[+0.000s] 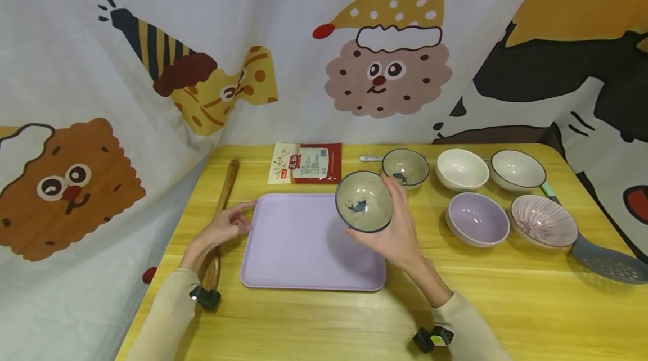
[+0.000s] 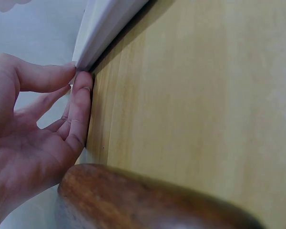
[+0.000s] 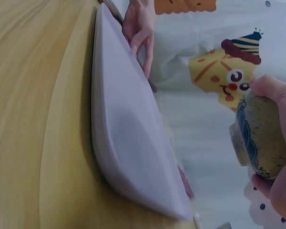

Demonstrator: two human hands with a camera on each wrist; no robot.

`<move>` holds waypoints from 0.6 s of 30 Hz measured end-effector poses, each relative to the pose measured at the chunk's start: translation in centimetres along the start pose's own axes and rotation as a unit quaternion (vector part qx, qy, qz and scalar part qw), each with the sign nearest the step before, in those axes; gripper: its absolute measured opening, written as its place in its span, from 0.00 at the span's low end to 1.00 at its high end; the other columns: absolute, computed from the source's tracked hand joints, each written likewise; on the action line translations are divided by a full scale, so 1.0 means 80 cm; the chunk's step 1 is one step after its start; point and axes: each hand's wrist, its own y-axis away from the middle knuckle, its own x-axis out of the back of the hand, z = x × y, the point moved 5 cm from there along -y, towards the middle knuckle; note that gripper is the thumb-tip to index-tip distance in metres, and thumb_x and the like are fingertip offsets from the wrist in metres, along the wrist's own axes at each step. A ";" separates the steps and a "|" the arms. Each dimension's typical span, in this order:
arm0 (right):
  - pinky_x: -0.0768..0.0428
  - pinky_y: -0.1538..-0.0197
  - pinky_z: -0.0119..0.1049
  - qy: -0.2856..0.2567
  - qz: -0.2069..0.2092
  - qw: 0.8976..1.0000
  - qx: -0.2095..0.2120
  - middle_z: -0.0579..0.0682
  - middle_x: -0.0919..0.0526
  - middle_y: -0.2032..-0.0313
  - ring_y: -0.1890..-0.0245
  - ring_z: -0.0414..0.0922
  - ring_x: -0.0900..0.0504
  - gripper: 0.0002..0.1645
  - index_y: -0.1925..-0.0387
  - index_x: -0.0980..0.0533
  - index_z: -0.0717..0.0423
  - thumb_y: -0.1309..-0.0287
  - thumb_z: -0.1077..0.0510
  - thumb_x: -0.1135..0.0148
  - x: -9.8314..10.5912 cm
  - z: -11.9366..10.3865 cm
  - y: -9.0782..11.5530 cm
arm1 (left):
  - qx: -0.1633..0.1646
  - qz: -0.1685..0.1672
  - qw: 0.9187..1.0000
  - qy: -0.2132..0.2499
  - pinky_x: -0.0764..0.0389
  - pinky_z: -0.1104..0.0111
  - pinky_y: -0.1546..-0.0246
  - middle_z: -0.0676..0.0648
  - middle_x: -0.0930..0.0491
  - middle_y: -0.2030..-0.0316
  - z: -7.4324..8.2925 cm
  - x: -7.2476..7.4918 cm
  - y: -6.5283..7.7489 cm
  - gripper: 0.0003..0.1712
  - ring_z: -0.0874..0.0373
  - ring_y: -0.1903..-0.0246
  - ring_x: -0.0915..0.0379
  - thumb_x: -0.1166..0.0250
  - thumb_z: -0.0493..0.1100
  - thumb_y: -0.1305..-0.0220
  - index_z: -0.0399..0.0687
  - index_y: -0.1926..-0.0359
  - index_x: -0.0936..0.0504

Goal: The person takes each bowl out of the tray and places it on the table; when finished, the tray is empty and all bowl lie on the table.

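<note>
My right hand (image 1: 397, 231) holds a speckled grey-beige bowl (image 1: 363, 202) with a dark rim and a blue fish motif inside. Thumb and fingers clasp its sides, and it is held up over the right part of a light purple tray (image 1: 304, 243). The right wrist view shows the outside of the bowl (image 3: 262, 136), with a blue pattern, clear above the tray. At the tray's left edge, my left hand (image 1: 225, 226) pinches the rim between thumb and finger. A wooden spoon (image 1: 228, 184) lies beneath that hand, partly hidden by the wrist.
Behind the tray lies a red and white food packet (image 1: 306, 164). At right stand a matching speckled bowl (image 1: 405, 165), a white bowl (image 1: 462, 168), a dark-rimmed bowl (image 1: 517, 168), a purple bowl (image 1: 477, 219) and a striped bowl (image 1: 543, 220). A grey slotted turner (image 1: 607, 260) lies beside them.
</note>
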 end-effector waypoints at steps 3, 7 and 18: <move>0.30 0.34 0.66 -0.001 0.031 0.999 0.020 0.58 0.36 0.28 0.30 0.57 0.33 0.75 0.23 0.42 0.49 0.77 0.50 0.12 0.013 0.007 0.001 | -0.002 -0.001 1.000 0.005 0.25 0.70 0.71 0.37 0.21 0.63 0.001 0.000 0.000 0.46 0.54 0.67 0.25 0.41 0.27 0.47 0.41 0.24 0.37; 0.31 0.33 0.66 0.000 0.057 0.998 0.038 0.61 0.33 0.31 0.32 0.59 0.32 0.73 0.25 0.40 0.55 0.78 0.54 0.13 0.030 0.019 0.003 | -0.004 -0.005 1.000 0.012 0.25 0.69 0.70 0.36 0.21 0.62 0.003 0.000 0.001 0.46 0.54 0.66 0.25 0.40 0.27 0.46 0.40 0.24 0.39; 0.35 0.33 0.57 0.055 0.086 0.995 -0.004 0.61 0.30 0.33 0.33 0.56 0.32 0.70 0.28 0.36 0.60 0.79 0.53 0.13 0.062 0.052 0.020 | 0.000 -0.004 1.000 0.012 0.25 0.69 0.70 0.38 0.21 0.62 -0.001 0.001 -0.001 0.46 0.54 0.67 0.25 0.42 0.27 0.48 0.41 0.24 0.38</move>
